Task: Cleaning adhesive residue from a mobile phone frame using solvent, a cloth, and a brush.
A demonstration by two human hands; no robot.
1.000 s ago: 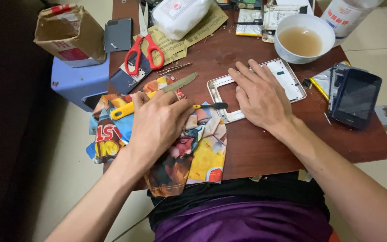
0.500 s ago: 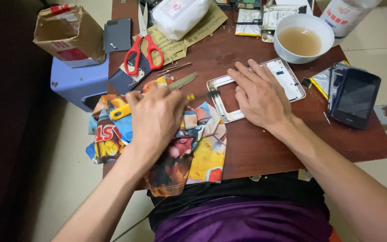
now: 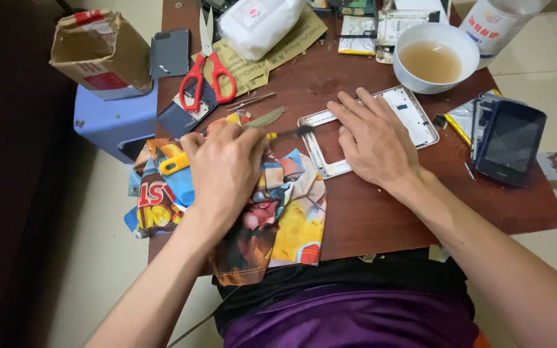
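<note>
Phone frame (image 3: 414, 116): white, empty rectangular shell, lies flat on the brown table (image 3: 381, 219), angled, near the middle-right. Right hand (image 3: 372, 138) lies on it palm-down, fingers spread, pinning its left half. It presses rather than grips.

Left hand (image 3: 224, 171) is closed around a small tool (image 3: 288, 133) with a yellow collar and dark tip; looks like a precision screwdriver, can't confirm. The tip sits at the frame's left corner, touching or nearly so, too small to tell.

Judged step: working the frame's corner with the tool while the other hand keeps it steady. The next move calls for a light, controlled push at the tip and steady downward pressure from the right hand so the shell doesn't skate on the tabletop. A slip would send the tip toward the right hand's fingers, which lie just beside it.

Around it:
- colourful printed cloth (image 3: 278, 219) under the left hand, hanging over the table's near edge
- metal blade or pry tool (image 3: 267, 118) just above the left hand
- red-handled scissors (image 3: 209, 72) further back
- white bowl (image 3: 434, 58) of brownish liquid behind the frame
- dark phone (image 3: 509, 142) standing at the right, well apart
- open cardboard box (image 3: 101, 55) on a blue stool (image 3: 107, 122), left of the table
</note>
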